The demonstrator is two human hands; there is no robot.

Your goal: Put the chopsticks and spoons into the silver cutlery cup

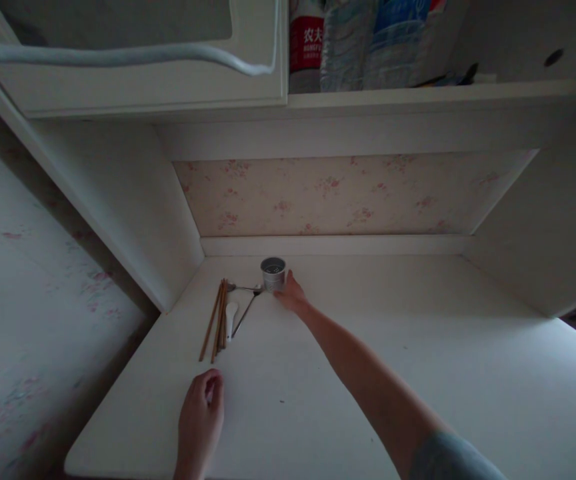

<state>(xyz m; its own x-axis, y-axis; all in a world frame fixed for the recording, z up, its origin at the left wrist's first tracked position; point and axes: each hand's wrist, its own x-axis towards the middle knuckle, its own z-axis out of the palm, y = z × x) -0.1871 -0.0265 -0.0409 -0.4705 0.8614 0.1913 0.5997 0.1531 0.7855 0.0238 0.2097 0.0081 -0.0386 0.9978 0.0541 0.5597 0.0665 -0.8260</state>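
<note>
A silver metal utensil holder [273, 275] with holes in its bottom stands upright at the back of the white desk. My right hand [292, 293] is closed around its lower right side, arm stretched far forward. Left of the holder lie several brown wooden chopsticks [220, 320] in a loose bundle. Beside them are a white ceramic spoon [231, 320] and a metal fork [247, 312]. Another metal utensil [243, 288], seemingly a spoon, lies crosswise behind these. My left hand [202, 410], fingers curled with nothing visible in them, hovers nearer to me, just short of the chopsticks.
The desk [328, 413] is boxed in by side panels [133, 200] and a floral back wall [328, 197]. Overhead, a shelf [418, 93] holds plastic-wrapped bottles [373, 47], next to a cabinet door [158, 93]. A white cable [118, 55] crosses in front.
</note>
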